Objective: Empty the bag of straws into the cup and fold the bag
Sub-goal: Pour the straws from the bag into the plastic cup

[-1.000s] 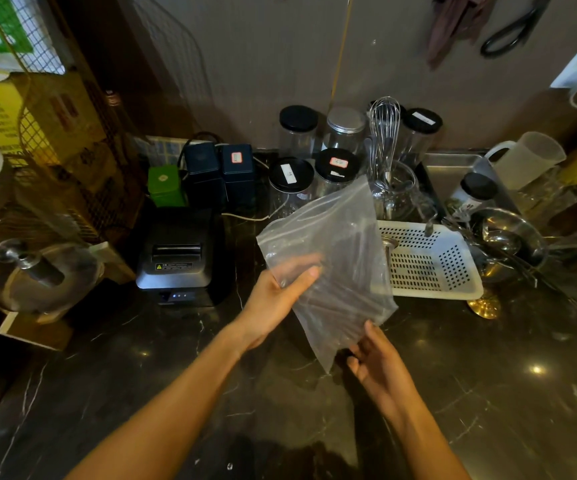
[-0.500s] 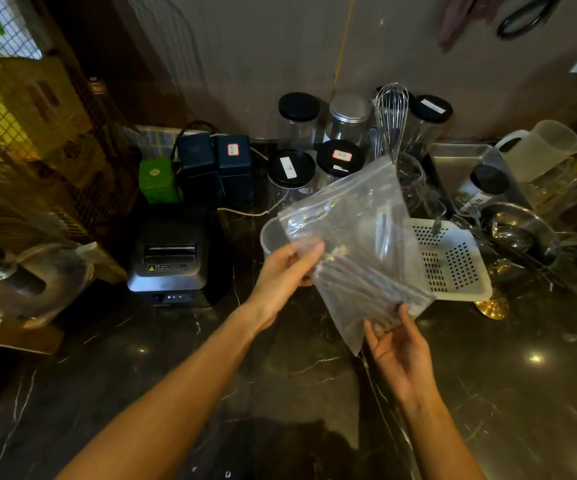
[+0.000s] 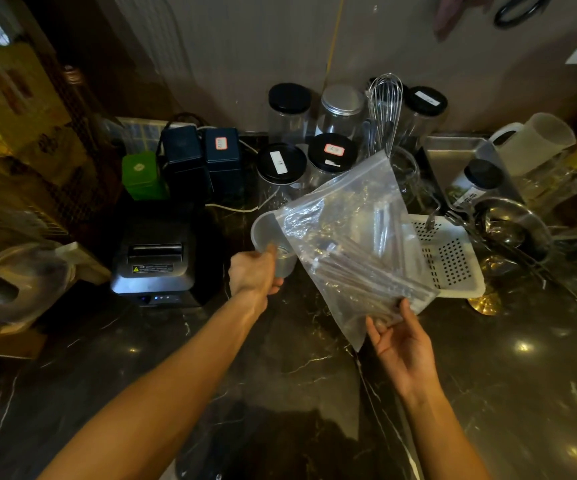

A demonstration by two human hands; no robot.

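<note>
A clear plastic bag (image 3: 349,233) hangs in the air above the dark counter, tilted, with a bundle of brown straws (image 3: 360,278) lying along its lower edge. My right hand (image 3: 398,341) pinches the bag's bottom corner from below. A translucent plastic cup (image 3: 266,233) sits just left of the bag, partly hidden behind it. My left hand (image 3: 254,273) wraps around the cup's lower part. The bag's left edge lies over the cup's rim.
A black receipt printer (image 3: 155,261) stands to the left. Several black-lidded jars (image 3: 282,164) and a whisk (image 3: 386,109) line the wall. A white perforated basket (image 3: 450,258) and a metal bowl (image 3: 515,226) lie to the right. Dark marble counter (image 3: 280,375) spreads in front.
My left hand has let go of the bag and moved down onto the cup. The bag has swung up and to the right, held by my right hand alone.
</note>
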